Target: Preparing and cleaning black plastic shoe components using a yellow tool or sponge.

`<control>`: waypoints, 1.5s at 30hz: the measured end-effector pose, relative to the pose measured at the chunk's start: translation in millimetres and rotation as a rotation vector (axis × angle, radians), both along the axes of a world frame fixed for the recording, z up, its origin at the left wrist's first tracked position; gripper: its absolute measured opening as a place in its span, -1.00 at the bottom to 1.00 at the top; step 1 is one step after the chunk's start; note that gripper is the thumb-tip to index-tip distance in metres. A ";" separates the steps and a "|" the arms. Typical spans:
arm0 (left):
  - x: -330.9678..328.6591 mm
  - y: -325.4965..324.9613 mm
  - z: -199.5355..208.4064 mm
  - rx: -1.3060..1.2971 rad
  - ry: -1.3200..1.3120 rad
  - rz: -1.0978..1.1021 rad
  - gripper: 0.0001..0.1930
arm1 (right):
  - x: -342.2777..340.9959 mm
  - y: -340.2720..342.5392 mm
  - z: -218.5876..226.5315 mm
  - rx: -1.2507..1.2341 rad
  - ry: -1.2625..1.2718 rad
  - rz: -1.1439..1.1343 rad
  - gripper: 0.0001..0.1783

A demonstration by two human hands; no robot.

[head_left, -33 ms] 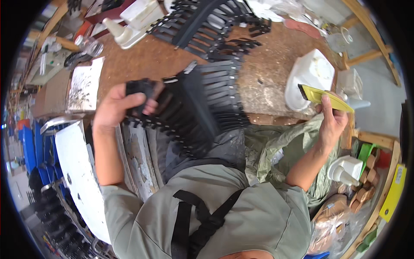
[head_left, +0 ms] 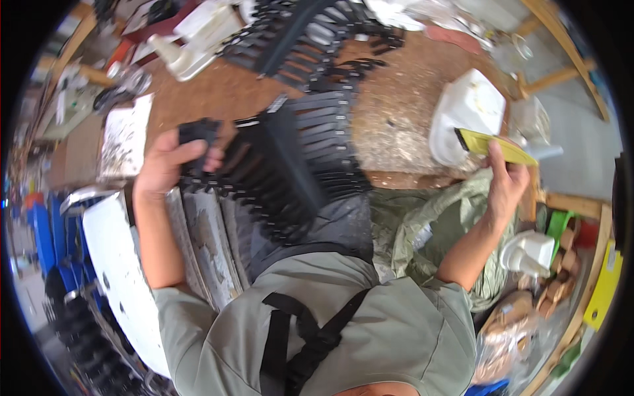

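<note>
My left hand (head_left: 170, 158), thumb and fingers closed, grips the end of a bunch of black straps (head_left: 197, 135); the hand is slightly smeared by motion. Beside it, black straps (head_left: 284, 155) fan out in an overlapping row, with small shiny spots along their ends. They hang over the table edge above my lap. In my right hand (head_left: 508, 181) is a brush (head_left: 496, 147) with a flat yellow handle and short dark bristles, pinched between thumb and fingers. The bristles point left, over a white plastic tub (head_left: 465, 115) with pale residue inside.
A second batch of black straps (head_left: 290, 43) lies farther back on the worn brown table (head_left: 389, 125). A white container (head_left: 191, 49) stands back left, near a stained sheet (head_left: 127, 135). Green crumpled fabric (head_left: 413, 241) hangs below the table's right side.
The whole view has shifted slightly, so most things sit a little farther left. My left hand has also moved slightly left with the straps. Both holds are unchanged.
</note>
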State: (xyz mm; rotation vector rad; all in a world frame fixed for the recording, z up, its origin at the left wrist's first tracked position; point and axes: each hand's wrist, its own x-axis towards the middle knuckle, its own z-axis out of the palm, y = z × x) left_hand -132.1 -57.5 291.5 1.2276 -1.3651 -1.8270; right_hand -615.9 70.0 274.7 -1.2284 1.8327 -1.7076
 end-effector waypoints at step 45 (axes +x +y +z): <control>-146.1 31.1 -99.2 -0.510 0.170 0.750 -0.66 | 200.8 -65.6 -122.7 0.230 -1.047 0.382 -0.73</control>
